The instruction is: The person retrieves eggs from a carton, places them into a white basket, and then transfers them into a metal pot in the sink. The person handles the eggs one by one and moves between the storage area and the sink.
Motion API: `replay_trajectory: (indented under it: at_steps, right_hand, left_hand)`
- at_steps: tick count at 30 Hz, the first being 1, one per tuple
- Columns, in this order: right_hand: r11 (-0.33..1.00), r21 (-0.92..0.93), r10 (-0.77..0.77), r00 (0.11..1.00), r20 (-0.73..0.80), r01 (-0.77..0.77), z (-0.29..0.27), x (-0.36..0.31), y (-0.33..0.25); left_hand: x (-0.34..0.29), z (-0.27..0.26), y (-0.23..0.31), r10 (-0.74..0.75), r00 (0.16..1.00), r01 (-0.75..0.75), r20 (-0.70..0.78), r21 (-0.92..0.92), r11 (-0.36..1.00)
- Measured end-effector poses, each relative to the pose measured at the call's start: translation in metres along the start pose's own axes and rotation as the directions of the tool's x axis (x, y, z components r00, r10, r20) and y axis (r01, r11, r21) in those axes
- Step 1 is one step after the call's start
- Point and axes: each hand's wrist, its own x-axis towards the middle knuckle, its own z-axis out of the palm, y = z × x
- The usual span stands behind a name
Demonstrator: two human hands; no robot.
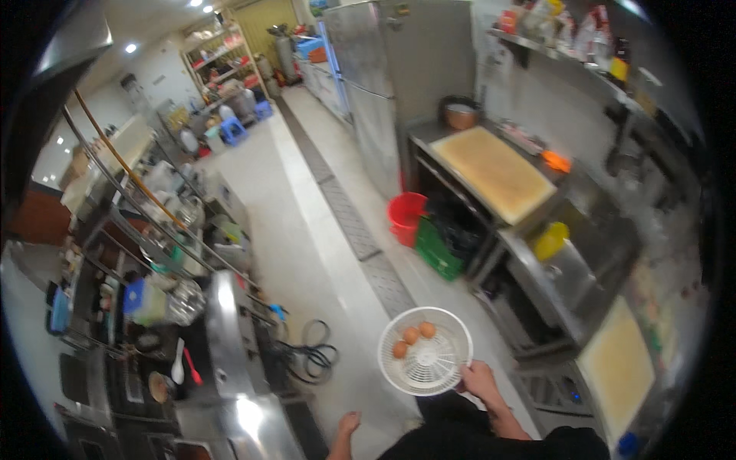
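As I look down through the head camera, my right hand point(478, 379) reaches up and slightly leftward from the lower edge, its fingers closed on the near-right rim of a round white basket point(433, 359). The basket is held out ahead of the dark-clothed body, mouth upward, with three brown eggs point(411, 334) grouped toward its far-left side. Off to the left and lower, my left hand point(349, 422) sits well apart from the basket, the forearm rising from the bottom edge; I can't tell whether its fingers are curled or spread. To my left, the steel cooking counter point(230, 330) runs along the aisle, and a coiled dark hose point(314, 356) lies on the floor near its edge. On my right, the bare edge of a pale board point(617, 368) stands close to the right forearm, and farther on come a steel sink point(563, 264), a green crate point(438, 249) and a red bucket point(406, 215), the last two jutting into the walkway. Between these sides, the pale floor point(261, 184) stretches away ahead, with a long drain grating point(341, 215) down it beside the tall refrigerator point(368, 115).
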Motion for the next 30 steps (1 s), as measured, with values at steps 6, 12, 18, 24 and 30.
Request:
replay_trajectory:
  at_steps: [6,12,18,24,30]
  right_hand:
    - [0.989,-0.149,0.016,0.993,0.115,0.001,0.047,0.207,-0.155]
    - [0.948,-0.123,-0.253,0.928,0.275,0.295,0.061,0.377,-0.406]
    - [0.89,-0.146,-0.349,0.85,0.395,0.433,0.13,0.549,-0.565]
    - [0.995,0.056,-0.103,0.852,0.513,0.087,0.219,0.702,-0.681]
    - [0.99,0.04,-0.139,0.857,0.497,0.138,0.299,0.826,-0.793]
  left_hand:
    - [0.094,-0.101,0.168,-0.281,0.955,0.239,-0.092,-0.324,0.915]
    - [0.159,-0.152,0.293,-0.296,0.955,0.276,-0.027,-0.288,0.917]
    - [0.289,-0.223,0.416,-0.295,0.954,0.298,0.045,-0.196,0.934]
    - [0.437,-0.387,0.531,-0.299,0.952,0.304,0.064,-0.076,0.95]
    - [0.632,-0.598,0.672,-0.158,0.985,0.14,0.063,0.23,0.963]
